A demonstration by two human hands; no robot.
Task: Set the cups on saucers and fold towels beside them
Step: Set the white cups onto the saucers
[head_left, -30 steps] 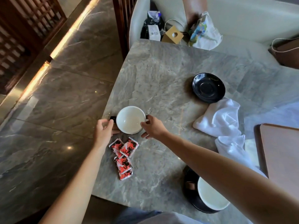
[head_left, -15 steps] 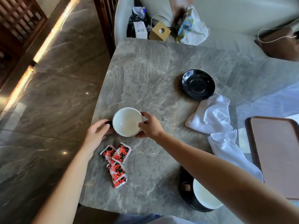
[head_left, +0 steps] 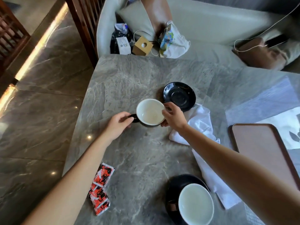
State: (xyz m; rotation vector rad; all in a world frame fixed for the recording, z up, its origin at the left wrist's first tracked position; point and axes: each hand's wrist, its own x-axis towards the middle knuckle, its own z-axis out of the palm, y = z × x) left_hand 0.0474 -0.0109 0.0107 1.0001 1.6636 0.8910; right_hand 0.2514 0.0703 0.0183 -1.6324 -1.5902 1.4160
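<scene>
Cup point(head_left: 150, 112) now nearer empty saucer point(head_left: 179, 96)

No legible text; print on red packets point(head_left: 101, 190) and pouch label point(head_left: 124, 45) too blurred.

Cup point(head_left: 150, 112) left of empty saucer point(head_left: 179, 96), towel point(head_left: 201, 122) right of cup, second cup point(head_left: 196, 204) on near saucer point(head_left: 174, 185)

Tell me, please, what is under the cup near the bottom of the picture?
The near cup stands on a black saucer. The saucer's rim shows to the left and behind; the cup itself covers its middle, and the marble table lies beneath.
</scene>
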